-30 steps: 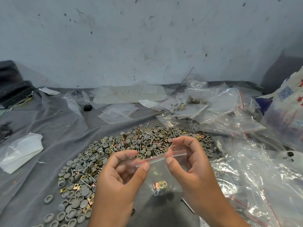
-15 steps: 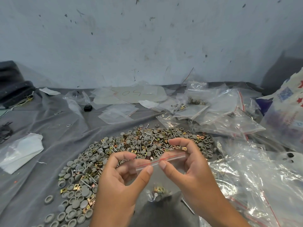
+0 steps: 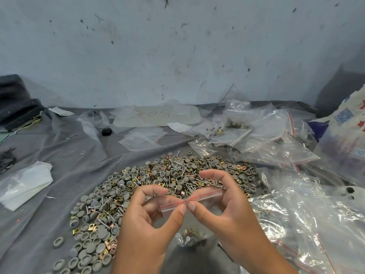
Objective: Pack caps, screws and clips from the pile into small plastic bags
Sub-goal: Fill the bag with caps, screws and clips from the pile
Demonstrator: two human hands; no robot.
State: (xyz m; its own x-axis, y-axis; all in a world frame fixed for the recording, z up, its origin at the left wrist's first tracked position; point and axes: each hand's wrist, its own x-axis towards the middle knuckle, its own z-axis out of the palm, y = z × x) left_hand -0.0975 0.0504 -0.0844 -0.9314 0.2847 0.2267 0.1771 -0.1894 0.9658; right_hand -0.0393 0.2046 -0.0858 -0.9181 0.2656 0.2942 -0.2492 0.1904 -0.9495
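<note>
1. Left hand (image 3: 146, 220): thumb and curled fingers pinch the left half of the red-lined top edge of a small plastic bag (image 3: 192, 218).
2. Right hand (image 3: 223, 204): pinches the right half of the same edge; the two thumb tips almost meet at the seal's middle.
3. The bag hangs between the hands, with clips and screws gathered at its bottom.
4. Pile (image 3: 158, 184) of grey caps, screws and brass clips: on the grey cloth (image 3: 59, 155), just behind the hands.
5. Filled bags (image 3: 276, 141): heaped at the right.
</note>
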